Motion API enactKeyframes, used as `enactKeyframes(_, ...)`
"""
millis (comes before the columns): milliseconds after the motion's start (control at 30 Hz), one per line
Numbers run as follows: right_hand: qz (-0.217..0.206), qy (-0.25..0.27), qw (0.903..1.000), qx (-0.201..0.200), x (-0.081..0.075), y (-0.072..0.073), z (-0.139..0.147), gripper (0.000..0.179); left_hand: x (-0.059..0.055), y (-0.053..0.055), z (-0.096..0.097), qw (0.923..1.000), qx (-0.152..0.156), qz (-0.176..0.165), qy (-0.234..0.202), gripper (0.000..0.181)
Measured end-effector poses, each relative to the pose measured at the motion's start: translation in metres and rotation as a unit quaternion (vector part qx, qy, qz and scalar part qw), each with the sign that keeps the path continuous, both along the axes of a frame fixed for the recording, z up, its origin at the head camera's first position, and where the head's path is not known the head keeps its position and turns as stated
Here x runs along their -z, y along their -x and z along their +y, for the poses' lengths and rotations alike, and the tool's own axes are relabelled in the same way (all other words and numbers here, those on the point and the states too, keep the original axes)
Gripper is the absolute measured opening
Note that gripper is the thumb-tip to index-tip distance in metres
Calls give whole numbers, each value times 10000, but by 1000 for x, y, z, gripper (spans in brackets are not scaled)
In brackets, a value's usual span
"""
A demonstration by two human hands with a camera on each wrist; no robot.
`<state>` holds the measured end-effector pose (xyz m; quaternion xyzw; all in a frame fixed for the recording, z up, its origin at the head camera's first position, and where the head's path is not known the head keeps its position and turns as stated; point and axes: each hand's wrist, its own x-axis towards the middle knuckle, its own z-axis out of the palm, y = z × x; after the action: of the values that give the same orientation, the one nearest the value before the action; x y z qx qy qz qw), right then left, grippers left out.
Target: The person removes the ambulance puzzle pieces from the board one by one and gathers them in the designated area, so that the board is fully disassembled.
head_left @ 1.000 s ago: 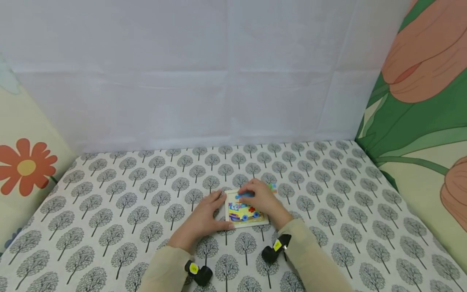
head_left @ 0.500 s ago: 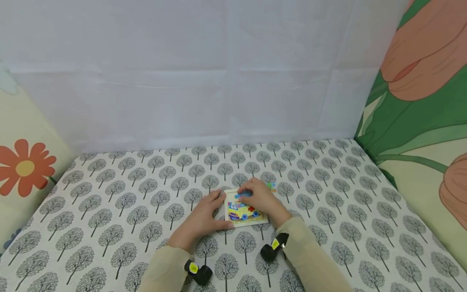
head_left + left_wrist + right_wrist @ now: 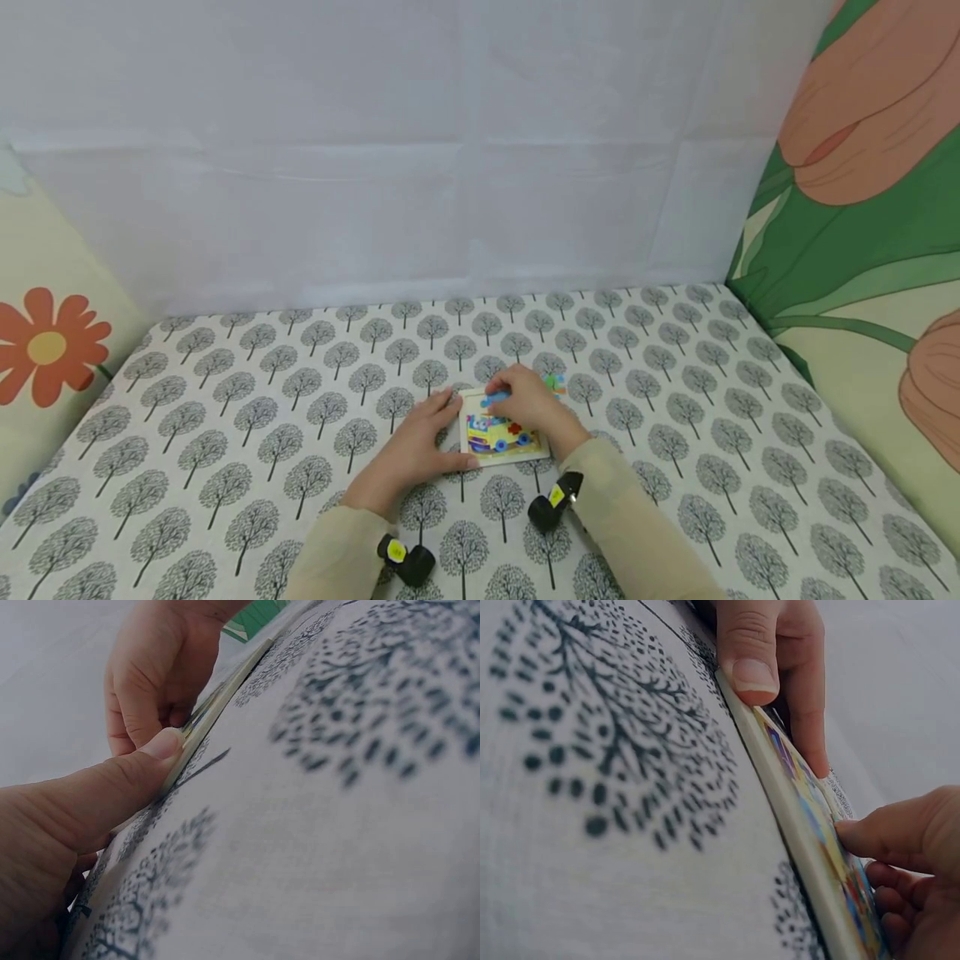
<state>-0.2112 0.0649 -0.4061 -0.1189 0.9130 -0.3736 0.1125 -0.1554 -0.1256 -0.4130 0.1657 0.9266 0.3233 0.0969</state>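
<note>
A small framed jigsaw puzzle [image 3: 495, 438] lies on the cloth, showing a colourful vehicle with blue wheels and a red cross. My left hand [image 3: 417, 442] steadies its left side, thumb and fingers spread along the frame; in the right wrist view the left thumb [image 3: 751, 656] rests on the pale rim. Over the puzzle's upper part, my right hand [image 3: 531, 402] pinches a blue puzzle piece [image 3: 492, 399] between thumb and fingers. That piece is mostly covered by the fingers. The left wrist view shows the right hand [image 3: 157, 667] bent down over the board.
Some green, blue and orange puzzle pieces [image 3: 557, 383] lie just past the right hand, partly hidden by it. A tree-patterned cloth [image 3: 300, 433] covers the table. A white curtain [image 3: 337, 167] hangs behind, with flower-printed panels at both sides.
My right wrist and sleeve have shifted slightly left, while the fingers stay at the same upper part of the puzzle. The left hand keeps its place on the frame.
</note>
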Motion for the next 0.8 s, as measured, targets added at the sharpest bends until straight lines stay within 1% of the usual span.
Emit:
enactKeyframes(433, -364, 133, 9992, 79, -3, 1, -2, 20, 2, 2, -1, 10000, -48, -73, -11, 95)
enactKeyframes(600, -378, 177, 9991, 113, -3, 1, -3, 20, 1, 1, -1, 10000, -36, -51, -23, 95)
enactKeyframes(800, -320, 270, 9990, 185, 1, 1, -1, 20, 1, 1, 0, 10000, -16, -65, 2, 94)
